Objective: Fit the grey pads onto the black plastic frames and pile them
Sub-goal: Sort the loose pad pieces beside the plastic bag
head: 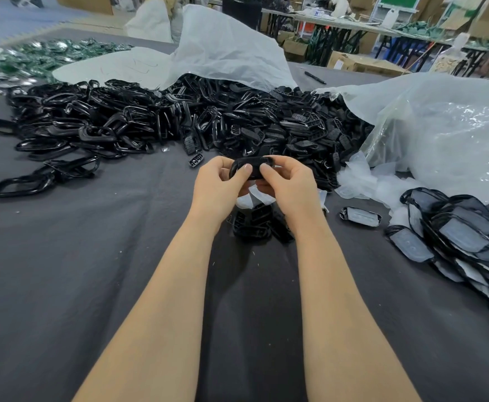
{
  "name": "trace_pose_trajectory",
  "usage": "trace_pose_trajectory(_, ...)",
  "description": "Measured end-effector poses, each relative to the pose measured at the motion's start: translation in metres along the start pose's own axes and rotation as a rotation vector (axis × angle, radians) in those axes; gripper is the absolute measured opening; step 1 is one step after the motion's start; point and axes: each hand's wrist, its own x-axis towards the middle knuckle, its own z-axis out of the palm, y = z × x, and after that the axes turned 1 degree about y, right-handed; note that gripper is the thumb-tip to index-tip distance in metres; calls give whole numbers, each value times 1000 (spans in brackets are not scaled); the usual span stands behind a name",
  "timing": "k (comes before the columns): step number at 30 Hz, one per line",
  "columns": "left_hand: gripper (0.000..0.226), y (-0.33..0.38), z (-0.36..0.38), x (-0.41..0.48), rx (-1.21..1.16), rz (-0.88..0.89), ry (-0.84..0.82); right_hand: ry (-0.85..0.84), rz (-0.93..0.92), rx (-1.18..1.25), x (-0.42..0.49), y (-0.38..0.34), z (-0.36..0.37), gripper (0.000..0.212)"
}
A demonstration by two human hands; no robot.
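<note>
1. Where two bare forearms meet above the middle of the bench (63, 271), a small black plastic frame (246, 169), glossy and rounded like an oval, is held up between both hands.
2. The frame's left end is gripped by the left hand (220, 184). Its grip is closed, with the thumb pressed on the near face and the fingers curled behind.
3. The right end is gripped the same way by the right hand (286, 187), whose thumb tip is set just beside the left thumb.
4. Whether a grey pad is already seated in the held frame cannot be told, since most of it is covered by fingers.
5. Below the hands, a short stack of ribbed black parts (252, 224) is seen on the dark grey cloth spread over the bench.
6. Beyond the hands, a broad heap of loose frames (150, 120) is spread across the bench, shiny open loops to the left and slotted pieces to the right.
7. Pale, translucent pads (353, 181) are scattered just right of the hands, at the mouth of a crinkled clear plastic bag (446, 132).
8. At the right edge, fitted frames, black-rimmed with grey centres, are gathered in an overlapping pile (463, 236). One fitted piece (360, 216) lies apart, nearer the hands.
9. Behind the heap, a white woven sack (228, 47) is draped.
</note>
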Motion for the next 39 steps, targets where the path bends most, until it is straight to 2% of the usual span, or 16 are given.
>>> trace_pose_trajectory(3, 8, -3, 0, 1, -15, 4, -5, 25, -12, -29, 0, 1, 0, 17)
trace_pose_trajectory(8, 3, -6, 0, 5, -104, -45, -97, 45, 18, 12, 2, 3, -1, 7)
trace_pose_trajectory(13, 4, -4, -2, 5, -261, -107, -129, 21, 98, 122, 4, 4, 0, 14)
trace_pose_trajectory(20, 9, -6, 0, 3, 1, 6, -29, 62, 59, 17, 3, 4, 2, 14)
trace_pose_trajectory(25, 13, -4, -1, 4, -140, -45, -29, -29, 56, 90, 0, -1, 0, 15)
trace_pose_trajectory(33, 7, -2, -1, 3, -379, -129, -178, 19, 73, 138, 1, 2, -2, 5)
trace_pose_trajectory(35, 7, -3, 0, 3, -332, -108, -142, 29, 69, 129, 2, 2, -2, 5)
trace_pose_trajectory(39, 6, -7, 2, 4, -43, -13, -55, 52, 67, 33, 3, 4, 0, 14)
